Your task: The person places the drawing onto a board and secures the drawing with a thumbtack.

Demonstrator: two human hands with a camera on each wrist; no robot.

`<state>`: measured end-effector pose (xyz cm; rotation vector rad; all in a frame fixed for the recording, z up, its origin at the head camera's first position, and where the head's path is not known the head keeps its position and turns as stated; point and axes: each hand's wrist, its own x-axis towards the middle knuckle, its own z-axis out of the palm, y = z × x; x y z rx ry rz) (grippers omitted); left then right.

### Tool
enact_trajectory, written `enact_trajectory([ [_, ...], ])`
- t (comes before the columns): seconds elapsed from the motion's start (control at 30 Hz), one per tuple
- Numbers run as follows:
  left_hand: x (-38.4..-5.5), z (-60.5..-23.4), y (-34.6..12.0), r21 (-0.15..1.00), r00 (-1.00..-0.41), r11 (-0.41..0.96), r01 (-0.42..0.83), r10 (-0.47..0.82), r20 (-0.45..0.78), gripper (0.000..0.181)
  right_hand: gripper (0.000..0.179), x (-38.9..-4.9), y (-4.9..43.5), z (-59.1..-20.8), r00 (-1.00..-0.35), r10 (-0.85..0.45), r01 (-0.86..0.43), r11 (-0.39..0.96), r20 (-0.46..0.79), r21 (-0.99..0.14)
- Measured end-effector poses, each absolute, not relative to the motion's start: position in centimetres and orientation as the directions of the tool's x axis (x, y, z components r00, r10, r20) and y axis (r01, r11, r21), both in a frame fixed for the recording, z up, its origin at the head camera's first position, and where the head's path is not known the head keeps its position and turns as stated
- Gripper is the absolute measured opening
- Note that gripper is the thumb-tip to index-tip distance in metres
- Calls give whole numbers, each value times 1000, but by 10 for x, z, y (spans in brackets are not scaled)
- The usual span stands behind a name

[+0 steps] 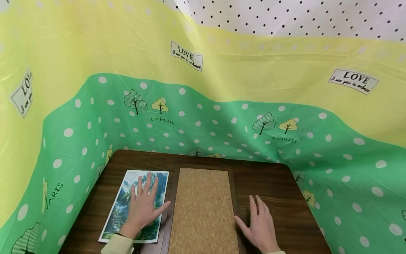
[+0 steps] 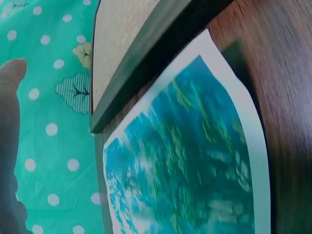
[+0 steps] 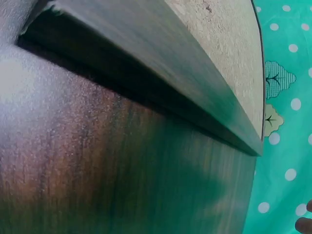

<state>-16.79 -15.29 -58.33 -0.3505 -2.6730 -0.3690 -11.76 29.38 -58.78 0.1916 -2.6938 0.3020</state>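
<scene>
A printed landscape picture [image 1: 118,208] with a white border lies on the left part of the table. My left hand [image 1: 143,208], fingers straight and spread, is over it and hides its middle; in the left wrist view the thumb [image 2: 9,102] shows at the left edge, apart from the sheet. Right of the picture lies a corkboard [image 1: 204,208] in a dark wooden frame [image 3: 146,53]. My right hand [image 1: 261,225] is beside the frame's right side, fingers extended, thumb tip right at the frame's edge, holding nothing. Only its fingertips [image 3: 304,225] show in the right wrist view.
Under everything is a dark wood-grain table [image 1: 285,190] with rounded far corners. A green and yellow patterned curtain [image 1: 209,120] hangs close around its far, left and right edges. The frame's border stands higher than the tabletop.
</scene>
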Motion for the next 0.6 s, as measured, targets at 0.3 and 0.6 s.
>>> enact_trajectory([
  [0.3,-171,-582,-185,261,-942,953,157,66,328,81,78,-125,313,-594,-967,60,-18,953,246,-304],
  [0.6,-175,-599,-238,322,-985,943,-90,-133,113,77,59,-130,342,-606,-979,199,165,903,45,-396],
])
